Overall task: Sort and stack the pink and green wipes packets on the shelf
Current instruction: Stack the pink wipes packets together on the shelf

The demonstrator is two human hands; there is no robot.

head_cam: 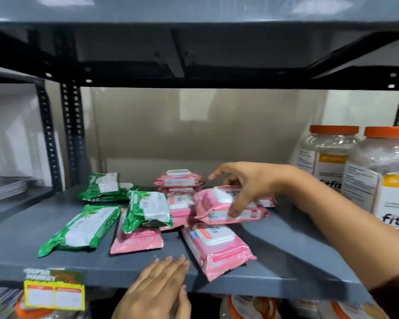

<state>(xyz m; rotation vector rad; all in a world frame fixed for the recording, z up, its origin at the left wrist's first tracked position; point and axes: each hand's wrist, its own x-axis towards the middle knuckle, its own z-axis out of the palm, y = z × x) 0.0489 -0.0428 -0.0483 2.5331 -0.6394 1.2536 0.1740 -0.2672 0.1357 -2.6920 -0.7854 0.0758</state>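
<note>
Several pink and green wipes packets lie mixed on the grey shelf (286, 245). My right hand (247, 183) reaches in from the right and grips a pink packet (214, 207) in the middle, thumb on its front edge. In front of it another pink packet (217, 247) lies near the shelf edge. Further back is a small stack of pink packets (179, 180). Green packets lie at the left: one at the front (81, 229), one at the back (104, 186), one tilted (148, 209) on top of a pink packet (136, 240). My left hand (159, 288) rests flat on the shelf's front edge, holding nothing.
Two large clear jars with orange lids (327, 155) (387, 171) stand at the shelf's right end. A yellow price tag (54, 293) hangs on the front edge. The shelf above (194, 81) sits low overhead. More goods are on the shelf below.
</note>
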